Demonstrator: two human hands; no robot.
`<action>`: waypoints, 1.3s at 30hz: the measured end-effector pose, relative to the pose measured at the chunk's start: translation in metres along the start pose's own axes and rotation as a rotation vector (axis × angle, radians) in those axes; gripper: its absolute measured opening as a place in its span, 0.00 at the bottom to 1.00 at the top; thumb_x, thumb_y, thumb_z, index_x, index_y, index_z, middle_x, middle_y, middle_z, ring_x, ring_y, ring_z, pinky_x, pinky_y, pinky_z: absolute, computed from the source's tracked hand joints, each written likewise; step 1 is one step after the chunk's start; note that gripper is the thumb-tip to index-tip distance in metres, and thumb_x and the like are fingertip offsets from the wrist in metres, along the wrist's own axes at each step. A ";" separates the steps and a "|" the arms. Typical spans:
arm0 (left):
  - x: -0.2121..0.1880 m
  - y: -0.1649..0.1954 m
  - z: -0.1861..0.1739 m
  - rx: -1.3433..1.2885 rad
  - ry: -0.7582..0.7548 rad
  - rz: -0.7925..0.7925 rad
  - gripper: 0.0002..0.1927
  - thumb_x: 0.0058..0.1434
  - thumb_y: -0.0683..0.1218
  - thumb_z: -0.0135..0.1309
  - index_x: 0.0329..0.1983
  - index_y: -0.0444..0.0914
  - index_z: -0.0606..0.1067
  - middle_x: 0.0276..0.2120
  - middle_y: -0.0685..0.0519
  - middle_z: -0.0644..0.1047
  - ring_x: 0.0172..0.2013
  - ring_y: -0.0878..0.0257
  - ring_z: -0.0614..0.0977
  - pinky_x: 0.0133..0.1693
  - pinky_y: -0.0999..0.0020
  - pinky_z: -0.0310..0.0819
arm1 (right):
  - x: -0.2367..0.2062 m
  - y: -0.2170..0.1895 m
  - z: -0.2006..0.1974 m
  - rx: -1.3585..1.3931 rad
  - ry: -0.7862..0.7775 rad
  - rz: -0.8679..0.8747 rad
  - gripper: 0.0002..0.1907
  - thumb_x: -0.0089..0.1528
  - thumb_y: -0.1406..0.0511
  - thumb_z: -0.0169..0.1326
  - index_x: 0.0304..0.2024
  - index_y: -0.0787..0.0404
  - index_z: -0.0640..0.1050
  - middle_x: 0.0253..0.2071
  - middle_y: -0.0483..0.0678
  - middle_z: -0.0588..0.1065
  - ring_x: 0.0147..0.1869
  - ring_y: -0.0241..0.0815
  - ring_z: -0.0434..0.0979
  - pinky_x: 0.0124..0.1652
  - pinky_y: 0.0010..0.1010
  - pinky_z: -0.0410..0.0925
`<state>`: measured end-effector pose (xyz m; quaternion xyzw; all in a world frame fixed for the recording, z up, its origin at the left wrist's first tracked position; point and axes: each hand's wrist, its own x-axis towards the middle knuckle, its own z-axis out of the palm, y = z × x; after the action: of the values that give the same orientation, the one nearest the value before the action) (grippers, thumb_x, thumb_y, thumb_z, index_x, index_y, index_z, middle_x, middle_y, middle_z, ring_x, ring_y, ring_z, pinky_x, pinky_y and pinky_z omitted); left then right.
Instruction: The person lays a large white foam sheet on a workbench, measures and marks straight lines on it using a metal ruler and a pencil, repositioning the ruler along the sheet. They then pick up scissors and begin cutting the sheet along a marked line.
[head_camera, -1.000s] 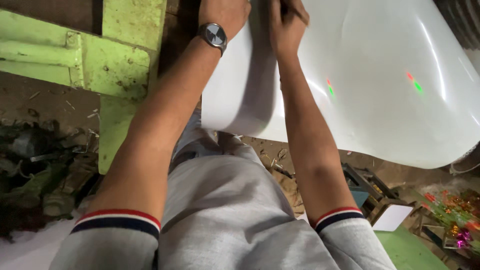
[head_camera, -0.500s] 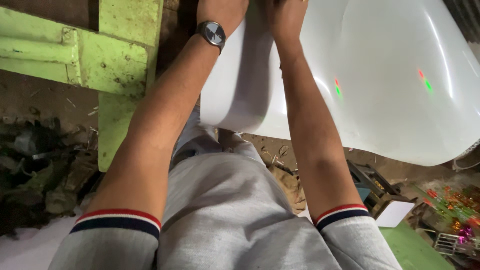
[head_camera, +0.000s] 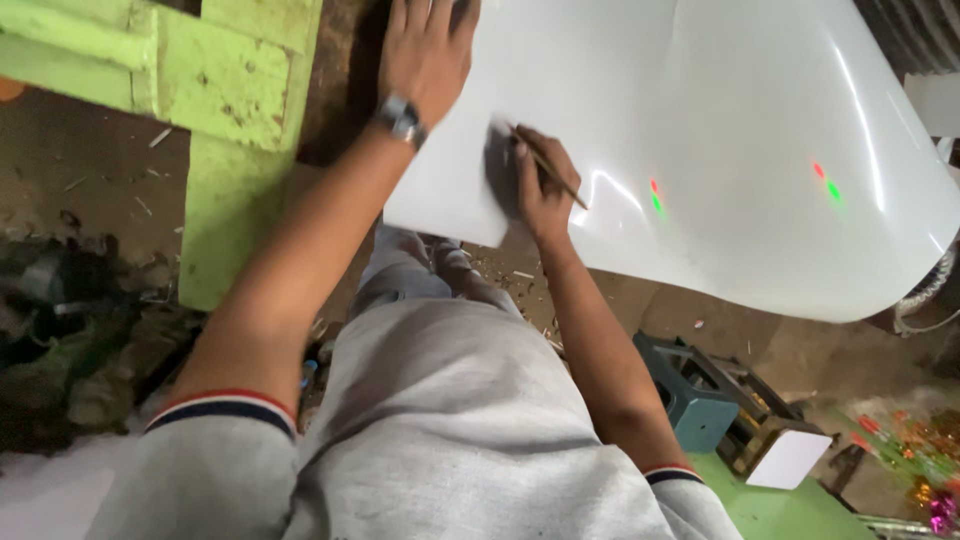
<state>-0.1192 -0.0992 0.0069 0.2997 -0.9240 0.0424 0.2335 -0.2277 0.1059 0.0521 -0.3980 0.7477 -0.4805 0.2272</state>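
While left hand (head_camera: 428, 55) flattens glossy white sheet (head_camera: 720, 150), right hand (head_camera: 540, 185) grips thin pencil (head_camera: 548, 168).

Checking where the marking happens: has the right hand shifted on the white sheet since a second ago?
Yes. The right hand slid from the white sheet's far part toward its near edge.

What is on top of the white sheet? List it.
On the white sheet the left hand lies flat near its edge, and the right hand rests on it holding a thin pencil. Small red and green light spots show too. Whatever the hands cover is hidden.

Grey shirt (head_camera: 450, 440), striped cuffs (head_camera: 225, 408); apparently metal wristwatch (head_camera: 400, 120).
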 end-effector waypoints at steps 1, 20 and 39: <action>-0.026 0.011 -0.017 -0.079 -0.092 -0.045 0.24 0.70 0.48 0.53 0.69 0.41 0.72 0.62 0.39 0.70 0.62 0.41 0.70 0.61 0.44 0.64 | -0.002 0.006 -0.002 0.093 -0.006 0.031 0.12 0.71 0.67 0.53 0.53 0.68 0.79 0.47 0.55 0.81 0.50 0.41 0.82 0.52 0.31 0.74; -0.122 0.045 -0.055 -0.149 -0.187 -0.146 0.31 0.72 0.51 0.49 0.77 0.42 0.63 0.72 0.37 0.60 0.72 0.39 0.57 0.70 0.40 0.51 | -0.026 0.020 0.000 0.302 -0.062 0.092 0.16 0.72 0.62 0.53 0.56 0.67 0.76 0.45 0.50 0.81 0.47 0.35 0.79 0.48 0.27 0.72; -0.110 0.027 -0.052 -0.247 -0.245 -0.158 0.34 0.72 0.53 0.49 0.79 0.39 0.59 0.74 0.34 0.55 0.74 0.36 0.51 0.71 0.37 0.45 | -0.018 0.020 0.019 0.276 0.023 0.103 0.16 0.72 0.62 0.54 0.56 0.69 0.75 0.45 0.52 0.80 0.48 0.36 0.79 0.50 0.27 0.73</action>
<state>-0.0349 -0.0073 0.0046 0.3433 -0.9174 -0.1266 0.1567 -0.2115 0.1147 0.0250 -0.3187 0.6965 -0.5708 0.2956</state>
